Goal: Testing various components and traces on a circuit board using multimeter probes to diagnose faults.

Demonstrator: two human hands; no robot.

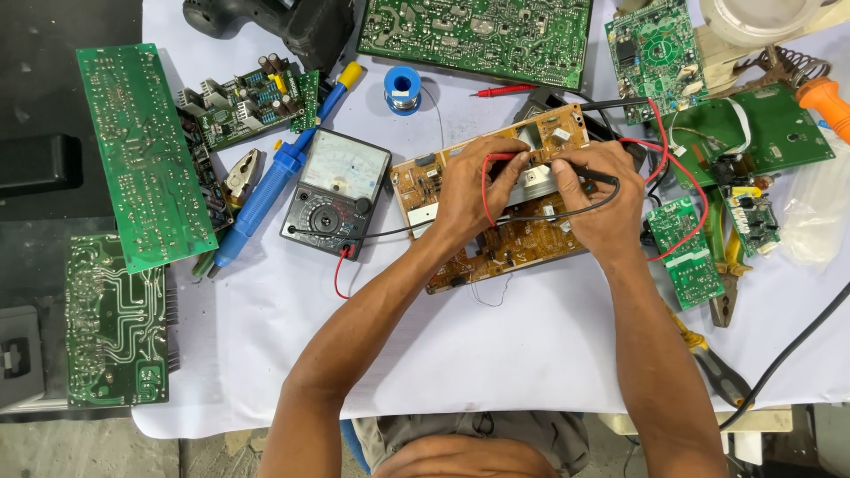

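White-covered counter [496, 354] strewn with circuit boards, both hands probing the tan one.

Largest is the long green board [142, 155] at the left edge; the tan board [496, 239] lies tilted at centre, with the meter [336, 193] just left of it and a blue desoldering pump [266, 190] beside that. Left hand [469, 190] pinches the red probe [518, 159] onto the tan board; right hand [598, 208] pinches the black probe [598, 175] there too. A solder spool [403, 88] sits above.

A white cloth [496, 354] covers the table under even light, grey concrete floor [106, 447] showing below.
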